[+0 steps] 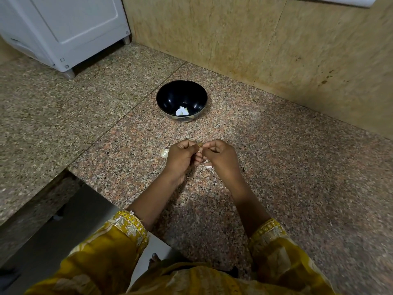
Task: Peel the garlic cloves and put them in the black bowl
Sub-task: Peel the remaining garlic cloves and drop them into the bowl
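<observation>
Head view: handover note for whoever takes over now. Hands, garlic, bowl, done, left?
Hands: left hand and right hand both pinch one small clove between them, above the counter.
The black bowl sits beyond the hands, holding a few white garlic pieces.
A loose clove lies by the left hand; white bits under the right hand, garlic or skin unclear.
Done: some garlic in the bowl. Left: finish this clove, peel the rest, bowl them.

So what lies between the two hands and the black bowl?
Nothing: in the head view only bare counter runs from the left hand and right hand to the black bowl. A loose garlic clove lies beside the left hand, off that line.
</observation>
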